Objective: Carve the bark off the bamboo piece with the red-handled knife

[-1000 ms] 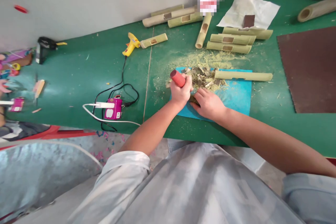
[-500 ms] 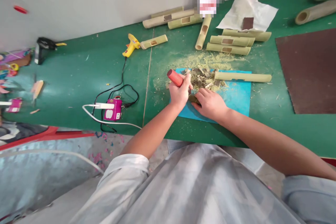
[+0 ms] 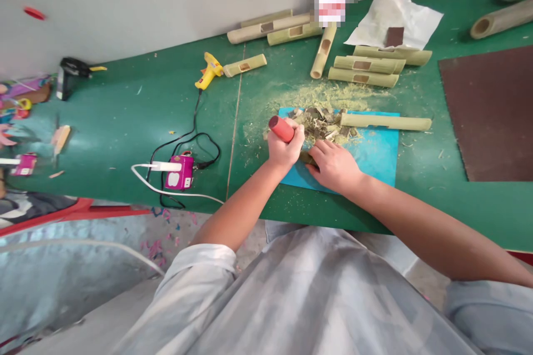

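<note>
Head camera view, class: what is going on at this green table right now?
A person works over a blue mat on the green table. The left hand grips a red-handled tool, its working end hidden. The right hand presses down on a small dark piece beside it, mostly covered. Bamboo chips and sawdust lie just beyond, with a long bamboo tube across the mat. A yellow glue gun lies apart.

light: bright, even | shadows: soft | edges: warped, stretched | blur: slight
</note>
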The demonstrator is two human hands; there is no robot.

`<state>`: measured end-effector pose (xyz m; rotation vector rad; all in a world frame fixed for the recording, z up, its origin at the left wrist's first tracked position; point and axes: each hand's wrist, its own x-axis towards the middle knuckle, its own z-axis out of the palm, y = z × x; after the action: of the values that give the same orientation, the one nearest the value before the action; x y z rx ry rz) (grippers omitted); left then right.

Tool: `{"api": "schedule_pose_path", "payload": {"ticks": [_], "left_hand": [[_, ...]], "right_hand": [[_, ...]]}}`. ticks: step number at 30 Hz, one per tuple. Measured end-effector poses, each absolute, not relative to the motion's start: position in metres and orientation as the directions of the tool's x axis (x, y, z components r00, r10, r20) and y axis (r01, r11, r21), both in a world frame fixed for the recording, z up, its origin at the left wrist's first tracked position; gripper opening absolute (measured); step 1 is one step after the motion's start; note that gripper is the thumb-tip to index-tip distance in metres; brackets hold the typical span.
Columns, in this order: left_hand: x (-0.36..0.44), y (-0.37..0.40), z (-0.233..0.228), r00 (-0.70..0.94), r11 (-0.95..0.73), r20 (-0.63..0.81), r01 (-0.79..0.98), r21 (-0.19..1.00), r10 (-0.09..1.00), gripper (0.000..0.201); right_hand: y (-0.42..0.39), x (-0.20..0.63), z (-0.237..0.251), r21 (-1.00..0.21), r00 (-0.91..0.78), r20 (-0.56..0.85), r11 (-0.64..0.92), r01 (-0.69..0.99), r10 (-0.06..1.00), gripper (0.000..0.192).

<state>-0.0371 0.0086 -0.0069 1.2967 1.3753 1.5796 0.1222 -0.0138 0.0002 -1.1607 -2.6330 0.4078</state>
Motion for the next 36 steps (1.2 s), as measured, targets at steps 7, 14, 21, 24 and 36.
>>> {"api": "schedule_pose_path", "payload": {"ticks": [7,14,21,24,36], "left_hand": [[-0.034,0.002,-0.006,-0.357,-0.247,0.248,0.049,0.968,0.901,0.054],[-0.035,0.001,-0.003,-0.354,-0.238,0.223,0.001,0.971,0.908,0.058],[-0.029,-0.002,0.03,-0.406,-0.32,0.312,0.05,0.946,0.859,0.059],[-0.034,-0.003,0.053,-0.326,-0.447,0.457,0.108,0.888,0.828,0.058],[-0.053,-0.026,0.097,0.122,-0.356,0.344,0.101,0.929,0.931,0.03]], "right_hand": [[-0.017,0.123,0.004,-0.352,-0.66,0.1,0.647,0.676,0.744,0.018],[-0.02,0.123,-0.001,-0.378,-0.647,0.14,0.645,0.664,0.749,0.021],[-0.012,0.133,0.004,-0.431,-0.642,0.247,0.676,0.598,0.726,0.023],[-0.009,0.141,0.008,-0.475,-0.61,0.32,0.68,0.558,0.724,0.027],[-0.008,0.152,0.009,-0.633,-0.534,0.473,0.692,0.346,0.7,0.027]]}}
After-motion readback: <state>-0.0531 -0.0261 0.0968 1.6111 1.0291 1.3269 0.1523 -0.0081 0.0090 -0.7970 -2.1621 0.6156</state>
